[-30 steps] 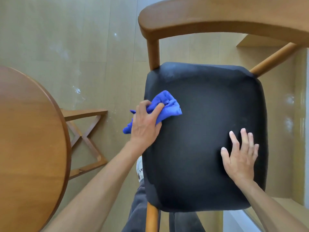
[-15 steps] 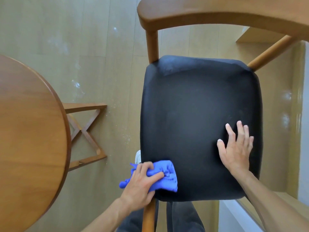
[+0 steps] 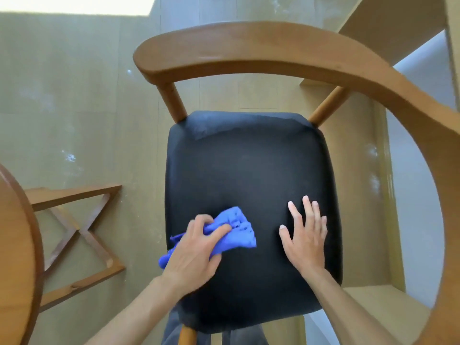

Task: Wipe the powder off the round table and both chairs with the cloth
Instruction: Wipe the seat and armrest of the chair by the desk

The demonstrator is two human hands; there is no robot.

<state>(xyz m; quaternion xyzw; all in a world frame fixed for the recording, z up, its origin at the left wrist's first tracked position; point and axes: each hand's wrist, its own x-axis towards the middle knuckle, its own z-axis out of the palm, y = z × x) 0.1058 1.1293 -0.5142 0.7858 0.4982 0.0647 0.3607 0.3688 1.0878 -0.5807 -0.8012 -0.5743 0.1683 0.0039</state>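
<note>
Head view shows the left hand (image 3: 193, 255) gripping the cloth (image 3: 234, 231) on the chair seat (image 3: 249, 170), the right hand (image 3: 305, 239) flat and open beside it; faint powder (image 3: 211, 125) at the seat's upper-left edge risks being missed by low strokes.

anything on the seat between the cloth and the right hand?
Nothing: in the head view, only bare black seat shows between the blue cloth, gripped by the left hand, and the flat right hand.

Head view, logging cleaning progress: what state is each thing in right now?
Cloth: bunched, held against the seat.
Left hand: fingers curled round the cloth.
Right hand: flat on the seat, fingers straight.
Chair seat: faint pale haze near the back edge, dark elsewhere.
Round table: only its edge visible; powder cannot be judged.
Floor: white specks.
</note>
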